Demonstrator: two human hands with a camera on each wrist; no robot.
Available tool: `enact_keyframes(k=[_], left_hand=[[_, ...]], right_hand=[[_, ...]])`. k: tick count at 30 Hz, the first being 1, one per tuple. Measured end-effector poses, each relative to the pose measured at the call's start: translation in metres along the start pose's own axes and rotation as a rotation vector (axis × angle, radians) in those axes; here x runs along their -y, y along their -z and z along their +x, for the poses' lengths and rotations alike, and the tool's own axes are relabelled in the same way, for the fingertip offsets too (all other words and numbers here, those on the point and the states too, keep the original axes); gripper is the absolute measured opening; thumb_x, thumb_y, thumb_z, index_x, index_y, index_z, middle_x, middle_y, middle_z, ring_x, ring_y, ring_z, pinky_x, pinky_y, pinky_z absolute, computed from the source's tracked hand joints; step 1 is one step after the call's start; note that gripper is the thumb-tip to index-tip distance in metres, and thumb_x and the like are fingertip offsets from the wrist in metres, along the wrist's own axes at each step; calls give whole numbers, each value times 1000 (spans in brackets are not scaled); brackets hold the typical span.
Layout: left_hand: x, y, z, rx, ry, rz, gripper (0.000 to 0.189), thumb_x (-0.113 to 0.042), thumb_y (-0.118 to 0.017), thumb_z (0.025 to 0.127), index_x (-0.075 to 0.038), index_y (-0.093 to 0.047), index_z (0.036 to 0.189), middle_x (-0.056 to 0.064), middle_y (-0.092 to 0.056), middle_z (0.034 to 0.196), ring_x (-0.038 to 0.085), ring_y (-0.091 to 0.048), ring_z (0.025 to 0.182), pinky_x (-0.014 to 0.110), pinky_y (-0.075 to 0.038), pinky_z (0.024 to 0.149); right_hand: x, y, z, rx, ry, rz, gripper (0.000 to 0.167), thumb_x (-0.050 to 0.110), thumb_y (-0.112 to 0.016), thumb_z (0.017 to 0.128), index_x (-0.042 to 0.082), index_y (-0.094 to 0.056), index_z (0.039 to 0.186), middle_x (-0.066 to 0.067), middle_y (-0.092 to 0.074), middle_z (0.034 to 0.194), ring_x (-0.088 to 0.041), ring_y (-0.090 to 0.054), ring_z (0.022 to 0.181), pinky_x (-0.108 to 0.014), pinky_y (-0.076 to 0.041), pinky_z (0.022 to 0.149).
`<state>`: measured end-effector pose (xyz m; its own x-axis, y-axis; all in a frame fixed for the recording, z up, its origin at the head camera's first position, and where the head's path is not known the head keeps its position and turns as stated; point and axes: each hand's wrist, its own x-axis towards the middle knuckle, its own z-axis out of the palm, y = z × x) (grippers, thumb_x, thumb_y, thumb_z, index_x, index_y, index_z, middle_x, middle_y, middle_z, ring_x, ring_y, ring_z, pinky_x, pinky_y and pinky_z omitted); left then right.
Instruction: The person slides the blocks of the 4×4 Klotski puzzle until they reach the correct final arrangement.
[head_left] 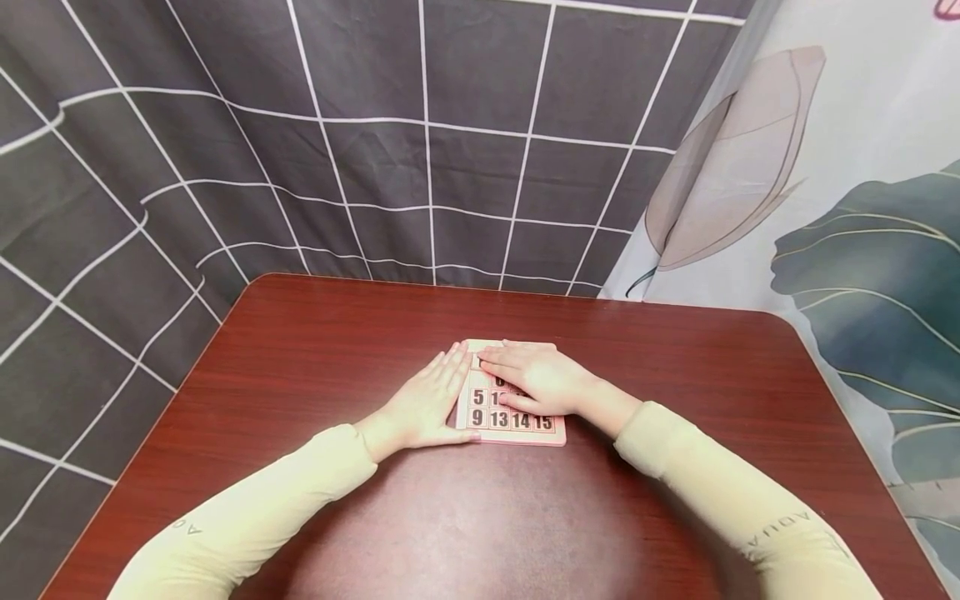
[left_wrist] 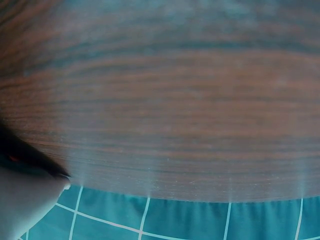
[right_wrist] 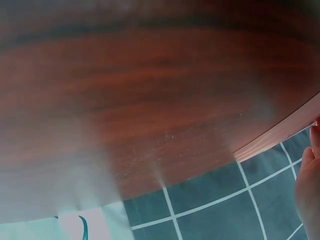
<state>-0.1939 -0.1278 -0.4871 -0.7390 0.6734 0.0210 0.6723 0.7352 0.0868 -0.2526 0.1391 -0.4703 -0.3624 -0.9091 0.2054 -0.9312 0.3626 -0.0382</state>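
Note:
A pale number slide puzzle [head_left: 522, 431] with a pink rim lies on the table, its bottom row showing 9, 13, 14 and 15. My left hand [head_left: 427, 406] rests along its left side with straight fingers, the thumb touching the lower left corner. Across the upper and middle tiles lies my right hand [head_left: 536, 379], fingers extended, hiding several numbers. In the left wrist view only part of the left hand [left_wrist: 27, 205] shows at the lower left. The right wrist view catches the puzzle's side edge [right_wrist: 280, 131] and part of the right hand [right_wrist: 309, 180].
A reddish-brown wooden table [head_left: 315, 358] spreads around the puzzle, with a glare patch near the front. Behind it hangs a dark curtain [head_left: 375, 158] with white grid lines. A white curtain with leaf prints [head_left: 735, 167] hangs at the right.

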Motion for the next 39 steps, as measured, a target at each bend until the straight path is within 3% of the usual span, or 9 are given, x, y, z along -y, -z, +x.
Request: enact_keyframes(k=[9,20,39], left_hand=[[1,-2,1,18,6,16,120,-72,-64,93,12,-16,165,31,-12,175,38,-17,166,48,-21,136],[0,1,2,47,6,25,120,-73,-61,94,12,-14,165,32,-8,175,40,-14,166,48,-20,136],[3,-4,3,47,6,30,119,-74,-61,94,12,-17,165,30,-14,175,40,-14,166,48,-21,136]], right_hand=[[3,1,-4,20,1,20,60,37,-69,101,6,-59,152,-9,-59,157,-25,-55,148,-44,-42,126],[28,6,-21,-37,146,23,59,34,-71,99,4,-61,148,-11,-63,152,-26,-60,143,-44,-49,120],[11,2,-10,9,62,18,54,33,-68,103,5,-61,149,-7,-66,149,-26,-60,143,-44,-46,123]])
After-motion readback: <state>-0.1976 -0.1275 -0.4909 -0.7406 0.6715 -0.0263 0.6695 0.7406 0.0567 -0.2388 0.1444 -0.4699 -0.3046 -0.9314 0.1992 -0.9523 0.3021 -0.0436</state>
